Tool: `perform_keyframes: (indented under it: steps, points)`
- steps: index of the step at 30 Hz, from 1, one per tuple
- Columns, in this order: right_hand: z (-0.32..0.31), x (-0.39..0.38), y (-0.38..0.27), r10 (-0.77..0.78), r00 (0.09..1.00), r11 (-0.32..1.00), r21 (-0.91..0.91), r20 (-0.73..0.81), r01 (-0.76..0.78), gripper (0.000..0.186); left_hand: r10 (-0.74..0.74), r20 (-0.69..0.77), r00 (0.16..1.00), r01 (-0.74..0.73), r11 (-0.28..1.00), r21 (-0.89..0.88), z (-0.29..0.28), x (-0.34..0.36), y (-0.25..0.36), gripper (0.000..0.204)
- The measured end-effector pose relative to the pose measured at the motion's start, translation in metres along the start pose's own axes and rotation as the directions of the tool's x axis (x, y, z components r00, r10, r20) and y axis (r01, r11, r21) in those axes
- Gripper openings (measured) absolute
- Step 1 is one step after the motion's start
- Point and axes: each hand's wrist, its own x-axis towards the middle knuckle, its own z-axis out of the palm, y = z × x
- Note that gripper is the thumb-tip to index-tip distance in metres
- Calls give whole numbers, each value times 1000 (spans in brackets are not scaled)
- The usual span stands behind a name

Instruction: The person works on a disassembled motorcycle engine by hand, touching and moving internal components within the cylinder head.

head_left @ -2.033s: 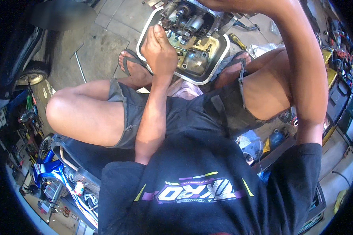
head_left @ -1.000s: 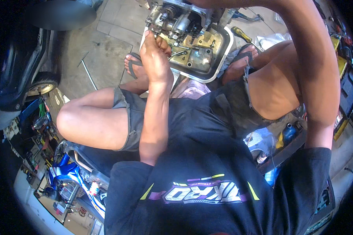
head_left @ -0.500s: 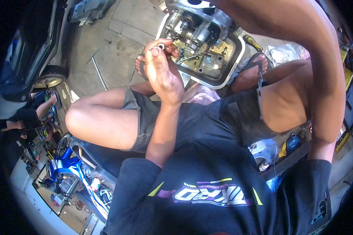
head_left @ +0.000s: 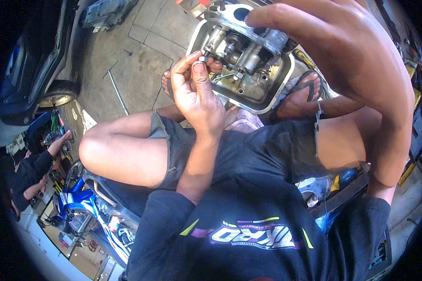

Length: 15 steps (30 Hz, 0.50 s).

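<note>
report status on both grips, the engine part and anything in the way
Left grip pinching small metal piece beside engine part. Right grip at its top, partly out of view. Loose parts in tray beneath.

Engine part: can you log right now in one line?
left hand: pinching small metal piece | right hand: at engine part | engine part: over tray

Large white lettering point(head_left: 254, 236) runs upside down across the black shirt point(head_left: 248, 196), a smaller printed line point(head_left: 251, 223) (too tiny to read) beside it. Well left of the shirt, a round emblem point(head_left: 26, 121) sits on dark vehicle bodywork point(head_left: 40, 91).
</note>
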Motion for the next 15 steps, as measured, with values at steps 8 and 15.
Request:
perform_keyframes:
  steps: [8,15]
  points:
    - [7,-8,2,45,999,999,-19,-14,-45,47,-40,-51,998,38,998,-46,-2,2,-5,21]
    - [14,-8,3,80,996,997,-8,-27,-80,50,21,-188,982,19,977,210,-6,-9,-6,22]
